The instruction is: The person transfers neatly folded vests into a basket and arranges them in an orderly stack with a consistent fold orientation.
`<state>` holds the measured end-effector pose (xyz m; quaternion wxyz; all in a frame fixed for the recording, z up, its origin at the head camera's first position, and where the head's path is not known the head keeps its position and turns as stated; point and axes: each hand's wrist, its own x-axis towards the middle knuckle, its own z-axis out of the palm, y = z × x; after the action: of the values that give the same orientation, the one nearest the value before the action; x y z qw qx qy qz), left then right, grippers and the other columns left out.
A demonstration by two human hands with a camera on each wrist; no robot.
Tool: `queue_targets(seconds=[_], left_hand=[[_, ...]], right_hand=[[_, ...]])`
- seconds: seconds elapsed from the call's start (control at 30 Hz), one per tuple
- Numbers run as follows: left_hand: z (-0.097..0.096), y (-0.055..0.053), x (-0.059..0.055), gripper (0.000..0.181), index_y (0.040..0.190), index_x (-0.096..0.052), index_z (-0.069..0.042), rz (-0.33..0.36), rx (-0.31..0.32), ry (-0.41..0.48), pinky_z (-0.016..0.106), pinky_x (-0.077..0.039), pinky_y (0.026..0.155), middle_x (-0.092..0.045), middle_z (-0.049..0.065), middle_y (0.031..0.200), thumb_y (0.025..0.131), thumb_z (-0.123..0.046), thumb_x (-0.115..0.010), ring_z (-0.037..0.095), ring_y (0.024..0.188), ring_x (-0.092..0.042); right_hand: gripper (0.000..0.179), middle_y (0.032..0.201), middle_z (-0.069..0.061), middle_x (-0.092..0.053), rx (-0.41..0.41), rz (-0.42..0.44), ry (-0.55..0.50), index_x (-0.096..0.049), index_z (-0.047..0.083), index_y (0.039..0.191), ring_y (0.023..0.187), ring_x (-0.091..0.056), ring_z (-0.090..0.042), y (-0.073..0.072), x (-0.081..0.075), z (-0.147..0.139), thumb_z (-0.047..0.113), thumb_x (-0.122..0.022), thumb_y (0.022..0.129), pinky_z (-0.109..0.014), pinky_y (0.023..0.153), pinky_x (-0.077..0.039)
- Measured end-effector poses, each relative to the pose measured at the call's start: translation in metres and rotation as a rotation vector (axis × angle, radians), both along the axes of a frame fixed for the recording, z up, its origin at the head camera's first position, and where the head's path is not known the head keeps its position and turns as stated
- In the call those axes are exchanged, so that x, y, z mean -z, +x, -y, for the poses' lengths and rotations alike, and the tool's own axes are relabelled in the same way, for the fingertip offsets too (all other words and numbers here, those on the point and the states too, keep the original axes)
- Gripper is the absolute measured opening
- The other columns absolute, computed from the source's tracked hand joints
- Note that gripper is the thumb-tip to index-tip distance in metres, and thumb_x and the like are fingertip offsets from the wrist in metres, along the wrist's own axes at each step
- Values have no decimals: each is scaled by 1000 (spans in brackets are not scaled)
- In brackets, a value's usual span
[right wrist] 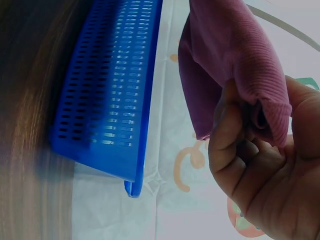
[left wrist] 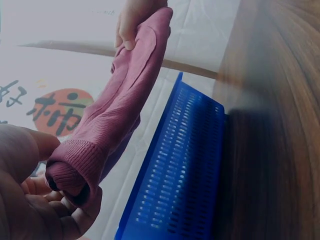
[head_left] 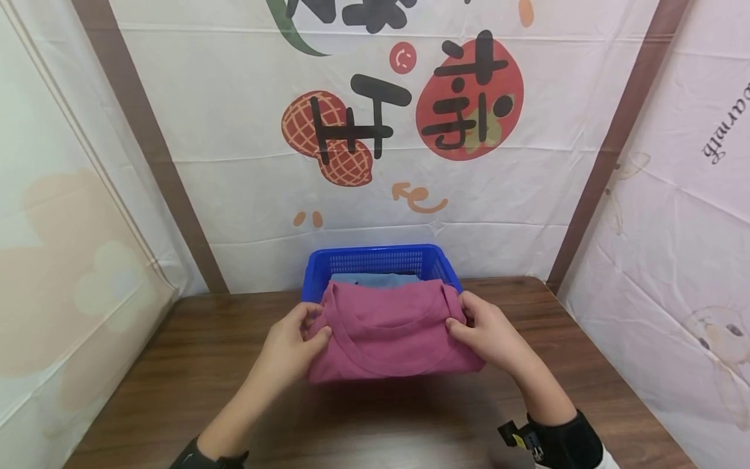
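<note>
A folded pink ribbed shirt (head_left: 392,332) is held up by its two ends, its round neckline facing the head camera. My left hand (head_left: 295,342) pinches the left end between thumb and fingers; in the left wrist view the cuff-like rolled edge (left wrist: 75,165) sits in that grip. The right end is pinched by my right hand (head_left: 489,329), with fingers curled beneath the fabric in the right wrist view. Behind and below the shirt stands a blue plastic basket (head_left: 375,250), its front hidden in the head view. Folded light-blue cloth (head_left: 375,280) lies inside it.
The basket rests on a dark wood-grain table (head_left: 234,365), near the back edge. A white printed fabric sheet (head_left: 246,195) hangs behind it, and more printed sheets hang on the left and right sides.
</note>
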<state>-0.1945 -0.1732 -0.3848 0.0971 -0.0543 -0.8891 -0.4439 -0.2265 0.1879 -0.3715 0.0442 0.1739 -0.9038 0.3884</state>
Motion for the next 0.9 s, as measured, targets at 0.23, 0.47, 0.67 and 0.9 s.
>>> queue_targets(seconds=[0.23,0.47,0.67,0.9], left_hand=[[6,-12,1,31,123,-64,-14,-50,4,-26,32,-50,71,-67,6,99,94,-21,-72,18,83,-60],[4,-28,-2,30,124,-63,-14,-51,44,-39,34,-49,73,-68,6,101,96,-24,-69,19,85,-58],[3,-39,-11,32,125,-62,-13,-56,49,-56,34,-49,74,-68,6,103,96,-24,-69,21,86,-58],[4,-57,-15,32,125,-62,-13,-80,70,-78,34,-50,74,-69,6,105,96,-25,-68,21,87,-59]], right_hand=[[16,82,-2,-57,-2,-6,-2,-55,16,99,76,-55,-19,-12,-1,5,25,-68,96,-33,63,-48],[17,85,-3,-60,24,-27,6,-56,15,100,78,-56,-19,-27,-2,3,27,-67,97,-34,65,-48],[19,89,-4,-63,43,-14,-8,-57,11,100,79,-56,-19,-40,0,2,28,-67,97,-34,67,-48],[20,91,-6,-63,48,-7,-56,-57,10,100,79,-56,-21,-55,-1,1,28,-67,98,-35,67,-48]])
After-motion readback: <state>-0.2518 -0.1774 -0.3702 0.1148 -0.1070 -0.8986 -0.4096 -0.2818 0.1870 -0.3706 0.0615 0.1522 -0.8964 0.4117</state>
